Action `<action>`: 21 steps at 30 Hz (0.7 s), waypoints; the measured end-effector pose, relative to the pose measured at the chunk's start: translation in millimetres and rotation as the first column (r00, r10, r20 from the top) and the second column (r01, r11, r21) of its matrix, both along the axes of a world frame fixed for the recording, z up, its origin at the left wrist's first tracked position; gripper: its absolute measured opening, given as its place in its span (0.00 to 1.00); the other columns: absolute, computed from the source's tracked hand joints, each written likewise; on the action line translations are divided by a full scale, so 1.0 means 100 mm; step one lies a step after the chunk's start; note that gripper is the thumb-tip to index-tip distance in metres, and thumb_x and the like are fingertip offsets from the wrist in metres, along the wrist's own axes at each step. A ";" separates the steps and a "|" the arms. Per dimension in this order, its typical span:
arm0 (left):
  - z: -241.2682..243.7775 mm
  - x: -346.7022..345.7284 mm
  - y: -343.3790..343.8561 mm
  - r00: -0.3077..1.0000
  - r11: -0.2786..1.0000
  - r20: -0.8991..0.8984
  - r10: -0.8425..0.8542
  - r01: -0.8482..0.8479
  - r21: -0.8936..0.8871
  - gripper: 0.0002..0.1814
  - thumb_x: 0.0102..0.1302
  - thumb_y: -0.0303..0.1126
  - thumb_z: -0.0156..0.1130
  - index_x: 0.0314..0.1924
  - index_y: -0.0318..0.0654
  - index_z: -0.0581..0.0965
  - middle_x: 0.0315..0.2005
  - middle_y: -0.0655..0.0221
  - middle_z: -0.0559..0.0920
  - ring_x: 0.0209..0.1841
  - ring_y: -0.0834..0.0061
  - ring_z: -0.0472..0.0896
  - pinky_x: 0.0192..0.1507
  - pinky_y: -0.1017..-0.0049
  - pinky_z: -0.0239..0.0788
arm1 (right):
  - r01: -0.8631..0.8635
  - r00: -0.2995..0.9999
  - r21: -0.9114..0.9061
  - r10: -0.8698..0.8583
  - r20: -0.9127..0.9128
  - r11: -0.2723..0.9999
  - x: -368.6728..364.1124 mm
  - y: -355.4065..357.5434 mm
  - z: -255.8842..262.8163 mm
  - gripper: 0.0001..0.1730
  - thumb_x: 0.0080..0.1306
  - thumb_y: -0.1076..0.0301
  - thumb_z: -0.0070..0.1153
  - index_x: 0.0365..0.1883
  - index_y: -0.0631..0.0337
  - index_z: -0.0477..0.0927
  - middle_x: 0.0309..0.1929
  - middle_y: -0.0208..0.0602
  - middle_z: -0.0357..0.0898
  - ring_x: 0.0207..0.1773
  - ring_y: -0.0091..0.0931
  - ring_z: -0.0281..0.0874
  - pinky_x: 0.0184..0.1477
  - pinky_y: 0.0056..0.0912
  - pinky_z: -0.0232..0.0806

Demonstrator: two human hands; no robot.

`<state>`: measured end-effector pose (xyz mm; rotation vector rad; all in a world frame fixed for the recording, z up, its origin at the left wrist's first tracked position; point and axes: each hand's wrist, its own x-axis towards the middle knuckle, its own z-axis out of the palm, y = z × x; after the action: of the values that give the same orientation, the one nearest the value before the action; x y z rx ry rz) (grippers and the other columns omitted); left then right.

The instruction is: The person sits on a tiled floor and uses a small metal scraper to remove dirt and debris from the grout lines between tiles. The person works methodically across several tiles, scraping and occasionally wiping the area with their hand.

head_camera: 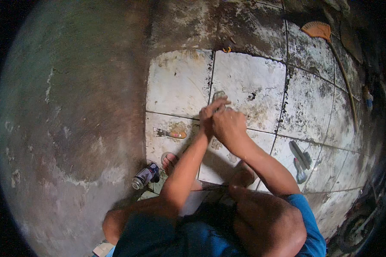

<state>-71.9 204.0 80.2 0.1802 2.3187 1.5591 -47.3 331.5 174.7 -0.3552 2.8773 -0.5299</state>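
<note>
My left hand (210, 112) and my right hand (230, 123) are close together over the pale floor tiles (180, 83), the right partly covering the left. A small greyish object (218, 95) shows just beyond the fingers; its kind is unclear, and which hand grips it is hidden. Left of my hands, a putty knife (170, 133) with an orange-brown handle lies flat on a tile. To the right lie a long-handled brush (299, 155) with dark bristles and a smaller brush (299, 172) with a bluish-grey head.
A spray can (145, 175) lies by my foot (170, 160), near the stained wall (83, 112). An orange fan-shaped rake or broom (317, 30) with a long handle lies at the upper right. A small yellow piece (227, 49) is at the far tile edge. A wheel (357, 228) stands lower right.
</note>
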 end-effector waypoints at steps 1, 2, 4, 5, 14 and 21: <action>-0.02 -0.14 0.01 0.996 1.000 -0.094 -0.010 0.011 0.012 0.16 0.71 0.41 0.66 0.55 0.49 0.88 0.62 0.61 0.86 0.65 0.62 0.84 0.64 0.66 0.76 | 0.012 0.999 0.006 -0.012 0.036 1.000 -0.18 0.00 -0.02 0.10 0.63 0.66 0.60 0.31 0.62 0.88 0.31 0.49 0.89 0.31 0.39 0.91 0.32 0.42 0.80; -0.01 -0.21 0.02 0.994 0.999 -0.107 -0.033 0.032 -0.015 0.16 0.71 0.40 0.65 0.55 0.49 0.88 0.61 0.61 0.86 0.64 0.62 0.85 0.64 0.66 0.76 | 0.023 0.997 0.010 -0.024 0.070 1.000 -0.27 0.00 -0.02 0.10 0.63 0.66 0.59 0.31 0.63 0.88 0.29 0.49 0.88 0.32 0.40 0.91 0.33 0.44 0.80; -0.04 -0.26 -0.02 0.990 0.995 -0.116 -0.077 0.069 -0.074 0.15 0.72 0.40 0.65 0.54 0.49 0.88 0.59 0.61 0.87 0.63 0.62 0.85 0.64 0.66 0.76 | 0.004 0.995 -0.018 -0.003 0.100 1.000 -0.28 -0.01 0.10 0.11 0.63 0.66 0.60 0.31 0.64 0.88 0.30 0.49 0.89 0.32 0.40 0.91 0.33 0.44 0.80; -0.03 -0.18 -0.05 0.996 0.997 -0.077 -0.053 0.048 -0.056 0.15 0.72 0.40 0.65 0.54 0.48 0.88 0.60 0.61 0.87 0.63 0.62 0.85 0.64 0.66 0.76 | -0.004 0.993 -0.033 0.007 0.114 0.999 -0.26 -0.01 0.15 0.11 0.63 0.66 0.60 0.31 0.64 0.88 0.31 0.49 0.89 0.33 0.40 0.91 0.34 0.44 0.80; 0.04 0.32 0.00 0.998 0.999 0.034 -0.043 0.042 0.022 0.15 0.72 0.41 0.64 0.55 0.49 0.87 0.62 0.64 0.86 0.65 0.64 0.84 0.65 0.67 0.75 | -0.011 0.994 0.078 0.002 0.110 0.997 0.24 -0.03 0.07 0.12 0.65 0.65 0.58 0.30 0.62 0.88 0.33 0.46 0.90 0.35 0.38 0.92 0.31 0.40 0.80; -0.02 -0.39 0.08 0.993 0.992 -0.055 -0.105 0.100 -0.082 0.16 0.72 0.40 0.63 0.55 0.48 0.87 0.60 0.63 0.87 0.63 0.63 0.86 0.63 0.65 0.77 | 0.062 0.996 0.054 -0.059 -0.061 0.997 -0.28 0.05 -0.11 0.11 0.65 0.65 0.59 0.27 0.61 0.87 0.29 0.45 0.89 0.31 0.38 0.91 0.31 0.41 0.80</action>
<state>-111.2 211.9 78.4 0.3252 2.3711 1.4289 -75.8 336.6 163.9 -0.2802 2.9617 -0.4559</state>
